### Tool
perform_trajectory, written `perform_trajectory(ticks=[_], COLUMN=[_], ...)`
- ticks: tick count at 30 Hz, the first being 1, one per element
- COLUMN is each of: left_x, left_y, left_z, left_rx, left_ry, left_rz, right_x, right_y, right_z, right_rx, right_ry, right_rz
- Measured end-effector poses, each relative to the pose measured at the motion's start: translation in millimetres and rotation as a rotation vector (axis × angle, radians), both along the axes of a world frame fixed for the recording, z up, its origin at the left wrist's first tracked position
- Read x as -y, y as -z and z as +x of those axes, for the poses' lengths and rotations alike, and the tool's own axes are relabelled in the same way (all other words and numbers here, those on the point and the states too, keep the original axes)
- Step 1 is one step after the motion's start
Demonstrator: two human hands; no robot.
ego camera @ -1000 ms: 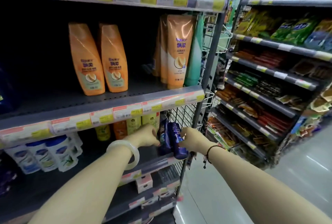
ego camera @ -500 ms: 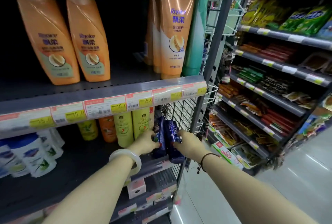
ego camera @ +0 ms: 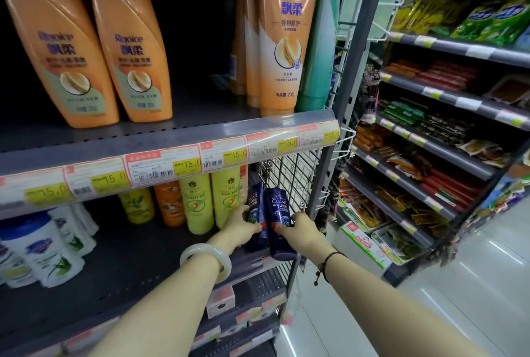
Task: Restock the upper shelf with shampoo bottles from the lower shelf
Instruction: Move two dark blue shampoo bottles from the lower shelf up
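While both hands close on two dark blue shampoo bottles at the right end of the lower shelf [ego camera: 129, 265], the left hand [ego camera: 241, 227] wraps the rear bottle [ego camera: 256, 213] and the right hand [ego camera: 304, 227] pinches the front bottle [ego camera: 279, 222], whose base juts past the shelf's lip. Just left of the grip stand yellow-green bottles [ego camera: 200, 204] that a careless pull could topple, and directly above it the upper shelf's price rail [ego camera: 183, 164] could catch the caps on the lift. Both forearms reach forward, converging, wrists straight, thumbs inward.
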State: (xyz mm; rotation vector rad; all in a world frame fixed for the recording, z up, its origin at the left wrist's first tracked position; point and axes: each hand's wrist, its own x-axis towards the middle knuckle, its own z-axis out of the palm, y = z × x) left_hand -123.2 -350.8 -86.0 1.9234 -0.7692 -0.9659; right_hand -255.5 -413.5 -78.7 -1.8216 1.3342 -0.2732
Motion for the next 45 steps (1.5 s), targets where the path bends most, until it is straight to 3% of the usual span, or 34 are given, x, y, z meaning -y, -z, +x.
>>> perform_trajectory(ticks=[17,31,45], left_x=[3,-5,-25], left_y=[13,10,-5], left_z=[-4,-7,-12], left_rx=[-0.184,-0.353,-0.370], left_ry=[-0.157,-0.121,-0.103], left_rz=[-0.060,-0.072,-0.115], right_x=[-9,-16,-21], right_y=[4,5,-2], right_z=[-3,-11,-18], right_rx=[0.108,0.287,0.391], right_ry=[0.017,0.034,0.030], right_rz=[0.067,0.166,0.324])
